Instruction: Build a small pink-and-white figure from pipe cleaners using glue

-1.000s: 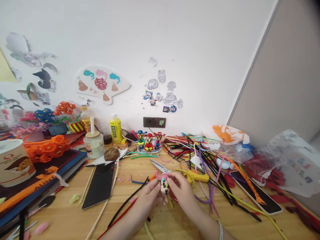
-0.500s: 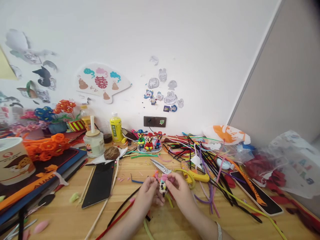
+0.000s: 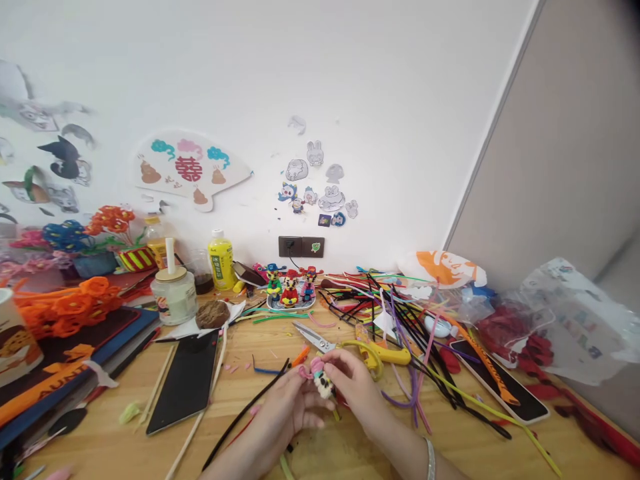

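Between my two hands is a small fuzzy figurine, white with black spots and a pink hat, tilted to the left. My left hand cradles it from the left and below, thumb beside the pink hat part and lower fingers loosely curled. From the right, my right hand grips it near the hat with thumb and fingertips. Just beyond lie scissors with yellow handles, blades pointing left. An orange piece and a bent blue pipe cleaner are close to my left fingers.
Three colourful figurines stand on a small plate at the back. Tangled pipe cleaners and a white-edged phone lie right. Leftward are a black phone, a glass jar, a yellow bottle and a paper cup.
The figurine has tipped from upright to leaning left, its pink hat towards my left thumb. My left fingers have spread somewhat beneath it. The whole view has shifted slightly.
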A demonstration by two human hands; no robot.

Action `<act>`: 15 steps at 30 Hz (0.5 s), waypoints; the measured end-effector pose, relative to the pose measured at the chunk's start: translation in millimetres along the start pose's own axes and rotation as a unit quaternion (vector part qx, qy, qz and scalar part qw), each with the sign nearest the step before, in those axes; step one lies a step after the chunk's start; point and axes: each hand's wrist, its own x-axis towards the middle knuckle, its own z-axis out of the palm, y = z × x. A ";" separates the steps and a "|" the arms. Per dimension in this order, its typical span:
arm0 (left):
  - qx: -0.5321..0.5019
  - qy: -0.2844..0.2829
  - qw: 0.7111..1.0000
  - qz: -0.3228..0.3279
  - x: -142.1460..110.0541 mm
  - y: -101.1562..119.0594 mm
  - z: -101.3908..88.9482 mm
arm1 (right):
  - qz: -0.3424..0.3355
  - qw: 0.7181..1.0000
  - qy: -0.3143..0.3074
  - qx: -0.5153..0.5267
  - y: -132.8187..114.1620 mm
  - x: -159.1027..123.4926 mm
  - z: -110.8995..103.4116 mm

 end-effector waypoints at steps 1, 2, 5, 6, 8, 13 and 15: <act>-0.009 -0.010 1.000 0.006 -0.2 -0.1 -0.1 | -0.032 0.999 0.004 -0.044 -1.2 0.2 -1.6; -0.021 -0.019 1.000 0.012 -0.1 -0.4 -0.7 | -0.061 0.994 0.007 -0.087 -2.8 0.3 -3.3; -0.060 -0.044 0.997 0.032 2.1 -2.1 -4.1 | -0.112 0.979 0.003 -0.169 -9.3 0.1 -8.2; -0.074 -0.051 0.995 0.041 3.0 -2.7 -5.2 | -0.117 0.977 -0.006 -0.176 -11.3 0.1 -9.5; -0.099 -0.062 0.992 0.055 4.2 -3.0 -6.3 | -0.115 0.978 -0.027 -0.169 -13.0 0.5 -11.3; -0.147 -0.080 0.983 0.071 2.5 1.2 -3.8 | -0.093 0.985 -0.014 -0.146 -0.7 3.0 -10.0; -0.144 -0.098 0.982 0.071 -0.2 3.1 -1.5 | -0.090 0.984 0.003 -0.153 5.4 3.6 -7.8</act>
